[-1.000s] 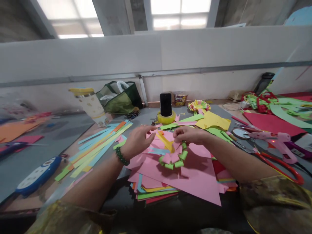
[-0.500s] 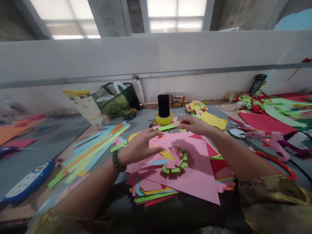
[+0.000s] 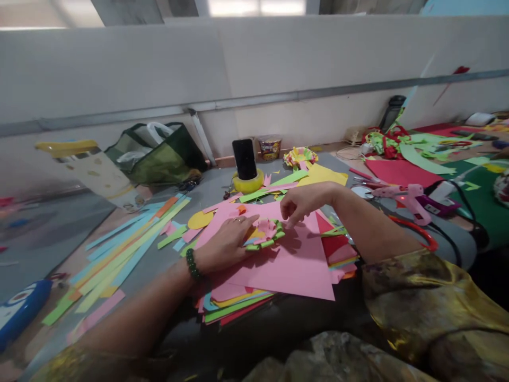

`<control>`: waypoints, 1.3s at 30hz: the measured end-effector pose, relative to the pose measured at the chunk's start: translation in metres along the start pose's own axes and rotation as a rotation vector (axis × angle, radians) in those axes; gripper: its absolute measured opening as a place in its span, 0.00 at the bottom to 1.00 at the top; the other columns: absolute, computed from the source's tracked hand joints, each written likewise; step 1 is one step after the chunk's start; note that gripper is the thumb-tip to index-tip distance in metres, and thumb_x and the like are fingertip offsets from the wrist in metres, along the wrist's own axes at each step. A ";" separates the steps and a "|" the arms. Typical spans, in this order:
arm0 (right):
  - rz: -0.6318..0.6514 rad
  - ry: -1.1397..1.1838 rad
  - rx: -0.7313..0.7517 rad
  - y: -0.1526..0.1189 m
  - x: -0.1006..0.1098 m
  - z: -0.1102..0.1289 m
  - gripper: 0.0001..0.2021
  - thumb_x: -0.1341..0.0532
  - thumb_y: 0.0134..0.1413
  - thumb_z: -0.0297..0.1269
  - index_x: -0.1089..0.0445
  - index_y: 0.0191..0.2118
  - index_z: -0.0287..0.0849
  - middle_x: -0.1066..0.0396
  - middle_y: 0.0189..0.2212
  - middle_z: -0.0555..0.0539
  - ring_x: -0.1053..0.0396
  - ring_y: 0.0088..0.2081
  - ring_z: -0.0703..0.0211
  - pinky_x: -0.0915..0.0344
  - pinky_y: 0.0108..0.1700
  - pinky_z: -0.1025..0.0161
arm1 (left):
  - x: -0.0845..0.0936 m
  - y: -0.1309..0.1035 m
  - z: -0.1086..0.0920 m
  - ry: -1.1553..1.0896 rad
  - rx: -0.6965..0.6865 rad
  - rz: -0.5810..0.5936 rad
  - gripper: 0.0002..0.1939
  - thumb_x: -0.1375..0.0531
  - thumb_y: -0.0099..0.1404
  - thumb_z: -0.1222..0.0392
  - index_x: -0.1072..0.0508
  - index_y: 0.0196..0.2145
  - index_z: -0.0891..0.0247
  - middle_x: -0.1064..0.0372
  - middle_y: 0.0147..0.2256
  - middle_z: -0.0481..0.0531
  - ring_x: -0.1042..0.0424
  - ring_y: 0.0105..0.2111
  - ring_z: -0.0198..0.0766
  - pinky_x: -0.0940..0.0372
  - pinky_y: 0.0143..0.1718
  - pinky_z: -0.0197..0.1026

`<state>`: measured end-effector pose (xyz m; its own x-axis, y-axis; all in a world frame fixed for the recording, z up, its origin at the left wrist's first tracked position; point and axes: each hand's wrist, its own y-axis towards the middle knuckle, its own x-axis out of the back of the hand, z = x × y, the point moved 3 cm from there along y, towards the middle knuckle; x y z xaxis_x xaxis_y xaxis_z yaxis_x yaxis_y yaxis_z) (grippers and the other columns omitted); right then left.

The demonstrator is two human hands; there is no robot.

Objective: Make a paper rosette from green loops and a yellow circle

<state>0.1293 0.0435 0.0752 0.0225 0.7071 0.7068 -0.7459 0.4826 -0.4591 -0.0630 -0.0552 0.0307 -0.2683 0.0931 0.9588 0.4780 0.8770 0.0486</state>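
A paper flower (image 3: 265,233) with green curled petals outside, pink ones inside and a yellow strip lies on a pink sheet (image 3: 290,276). My left hand (image 3: 226,236), wearing a ring and a green bead bracelet, grips the flower's left side. Bent fingers on my right hand (image 3: 304,204) come close to the flower's right rim; whether they touch it or hold something is hidden. Beneath the pink sheet is a stack of coloured paper (image 3: 238,313). A yellow paper circle (image 3: 200,219) rests to the left of it.
Coloured paper strips (image 3: 127,254) fan out at left. Behind are a tumbler (image 3: 95,175), a green bag (image 3: 159,159), a phone (image 3: 244,159) on a yellow tape roll (image 3: 248,183), and another paper flower (image 3: 300,157). A pink glue gun (image 3: 411,200) lies at right.
My view has shifted right and down. My left hand has closed in on the flower, which now tilts. My right hand has come down from behind to the flower's right side.
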 end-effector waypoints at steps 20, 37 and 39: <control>-0.426 -0.426 0.231 0.025 -0.050 0.047 0.10 0.35 0.56 0.42 0.26 0.39 0.40 0.24 0.37 0.44 0.30 0.34 0.57 0.44 0.32 0.63 | 0.036 -0.014 0.035 -0.438 0.242 -0.904 0.21 0.38 0.55 0.46 0.43 0.17 0.59 0.46 0.18 0.44 0.45 0.21 0.31 0.42 0.22 0.36; -0.543 -0.645 -0.375 -0.004 0.014 0.013 0.16 0.45 0.62 0.28 0.21 0.47 0.35 0.21 0.43 0.31 0.24 0.47 0.43 0.36 0.39 0.60 | 0.064 -0.028 0.046 -0.358 0.257 -1.214 0.10 0.36 0.49 0.51 0.28 0.21 0.60 0.30 0.19 0.47 0.30 0.23 0.39 0.29 0.27 0.41; -0.528 -0.624 -0.413 -0.009 0.025 0.000 0.14 0.43 0.63 0.33 0.20 0.44 0.36 0.20 0.40 0.33 0.23 0.45 0.44 0.36 0.39 0.60 | 0.061 -0.027 0.048 -0.375 0.258 -1.191 0.11 0.36 0.50 0.50 0.29 0.20 0.60 0.32 0.18 0.47 0.31 0.24 0.39 0.29 0.27 0.42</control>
<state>0.1366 0.0568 0.0968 -0.1609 -0.0076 0.9869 -0.4409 0.8952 -0.0650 -0.1317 -0.0504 0.0743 -0.6564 -0.7215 0.2202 -0.3849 0.5714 0.7248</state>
